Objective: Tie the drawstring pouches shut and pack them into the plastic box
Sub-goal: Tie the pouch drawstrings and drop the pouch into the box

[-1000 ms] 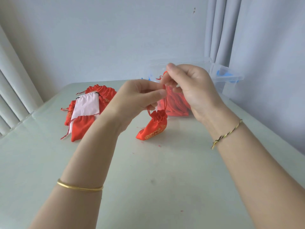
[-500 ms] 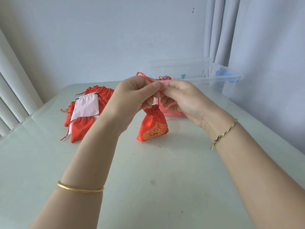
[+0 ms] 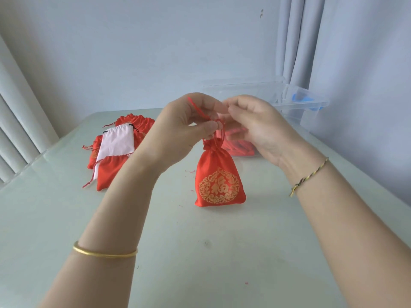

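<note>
The fingers (image 3: 208, 130) of the left hand (image 3: 184, 127) pinched the red drawstring (image 3: 196, 108) just above the neck of the red pouch (image 3: 219, 174). The right hand (image 3: 260, 130) had its fingers curled beside the cord; if they held it, I could not tell. The pouch hung upright, its bottom at the bench (image 3: 200, 252). Behind stood the plastic box (image 3: 300, 101), and the other pouches (image 3: 111, 170) lay to the left.

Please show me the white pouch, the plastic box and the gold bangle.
white pouch (image 3: 117, 141), head view, middle of cloth
plastic box (image 3: 311, 104), head view, front rim
gold bangle (image 3: 104, 253), head view, top of band
</note>
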`<action>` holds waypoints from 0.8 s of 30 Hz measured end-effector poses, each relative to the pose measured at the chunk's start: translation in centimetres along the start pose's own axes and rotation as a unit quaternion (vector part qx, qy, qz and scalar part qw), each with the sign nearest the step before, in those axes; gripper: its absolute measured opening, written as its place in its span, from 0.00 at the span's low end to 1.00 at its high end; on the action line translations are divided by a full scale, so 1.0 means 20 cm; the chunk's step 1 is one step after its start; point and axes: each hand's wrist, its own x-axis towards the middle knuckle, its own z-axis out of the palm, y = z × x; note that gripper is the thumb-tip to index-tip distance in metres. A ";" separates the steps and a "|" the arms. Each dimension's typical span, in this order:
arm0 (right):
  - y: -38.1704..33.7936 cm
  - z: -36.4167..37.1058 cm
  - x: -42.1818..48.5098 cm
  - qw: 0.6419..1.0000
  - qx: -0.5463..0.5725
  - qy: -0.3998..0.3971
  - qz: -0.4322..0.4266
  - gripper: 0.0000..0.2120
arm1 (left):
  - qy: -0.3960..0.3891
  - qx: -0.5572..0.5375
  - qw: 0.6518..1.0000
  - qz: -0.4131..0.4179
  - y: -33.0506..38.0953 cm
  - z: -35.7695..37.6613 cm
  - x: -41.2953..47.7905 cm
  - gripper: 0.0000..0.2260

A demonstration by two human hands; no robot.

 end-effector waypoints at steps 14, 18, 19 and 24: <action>0.05 0.04 -0.01 0.983 0.097 -0.136 0.074 0.10 | 0.162 0.185 0.962 0.114 -0.06 0.05 0.02 0.11; 0.05 0.02 0.00 0.993 0.088 -0.042 0.064 0.07 | 0.163 0.153 0.974 0.041 -0.09 0.03 0.01 0.07; 0.05 0.02 0.01 0.995 0.078 -0.022 0.061 0.08 | 0.161 0.153 0.975 0.027 -0.09 0.03 0.01 0.06; 0.05 0.01 0.01 0.980 0.177 0.045 0.075 0.18 | 0.139 0.181 0.971 -0.067 -0.13 0.01 0.02 0.11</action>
